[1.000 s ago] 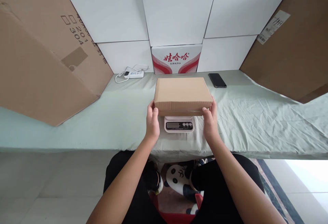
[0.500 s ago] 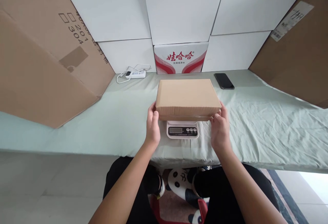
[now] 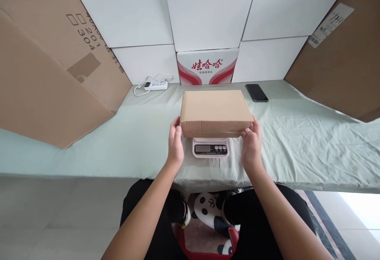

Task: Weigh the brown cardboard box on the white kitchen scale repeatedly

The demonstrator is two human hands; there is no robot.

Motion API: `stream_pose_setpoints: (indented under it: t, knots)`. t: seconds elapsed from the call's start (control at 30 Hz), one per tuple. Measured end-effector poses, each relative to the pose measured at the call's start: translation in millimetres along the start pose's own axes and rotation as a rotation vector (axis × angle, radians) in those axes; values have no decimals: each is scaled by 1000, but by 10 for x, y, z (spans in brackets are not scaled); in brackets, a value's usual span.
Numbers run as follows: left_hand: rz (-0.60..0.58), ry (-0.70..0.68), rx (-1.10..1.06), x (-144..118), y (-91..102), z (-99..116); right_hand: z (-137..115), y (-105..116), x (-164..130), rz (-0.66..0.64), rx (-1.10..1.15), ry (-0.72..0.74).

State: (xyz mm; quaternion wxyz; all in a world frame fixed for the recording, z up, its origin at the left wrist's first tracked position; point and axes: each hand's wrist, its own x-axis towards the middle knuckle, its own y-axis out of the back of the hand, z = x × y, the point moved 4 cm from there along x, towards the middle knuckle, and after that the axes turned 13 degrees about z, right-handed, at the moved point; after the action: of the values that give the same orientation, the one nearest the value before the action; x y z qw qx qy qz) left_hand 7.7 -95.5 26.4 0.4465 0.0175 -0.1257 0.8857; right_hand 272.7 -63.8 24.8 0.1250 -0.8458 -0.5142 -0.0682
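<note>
A closed brown cardboard box [image 3: 216, 107] sits level over a small white kitchen scale [image 3: 210, 149], covering its weighing platform. Only the scale's front shows, with a blank-looking display and round buttons. My left hand [image 3: 175, 143] holds the box at its left end, thumb up by the front corner and the other fingers partly hidden behind the side. At the right front corner, my right hand [image 3: 251, 143] grips the box with fingers curled at its lower edge. Whether the box rests fully on the scale, I cannot tell.
A black phone [image 3: 257, 92] lies behind the box to the right. A white power strip with cable [image 3: 156, 86] lies at the back left. White boxes [image 3: 208, 14] form the back wall. Large cardboard panels [image 3: 53, 62] flank both sides. The green cloth-covered table [image 3: 142, 133] ends near my knees.
The whole view has shifted slightly. Both hands stay at the box's ends, and the box keeps nearly the same place over the scale.
</note>
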Motion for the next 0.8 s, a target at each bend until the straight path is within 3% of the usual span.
stream_pose_setpoints:
  t: [0.33,0.8]
  knots:
    - [-47,29,35,-106,-89,-5,-96,-54,-20,-75,-20,69]
    - [-48,30,32,-105,-90,39,-84,-40,-23,-76,-32,58]
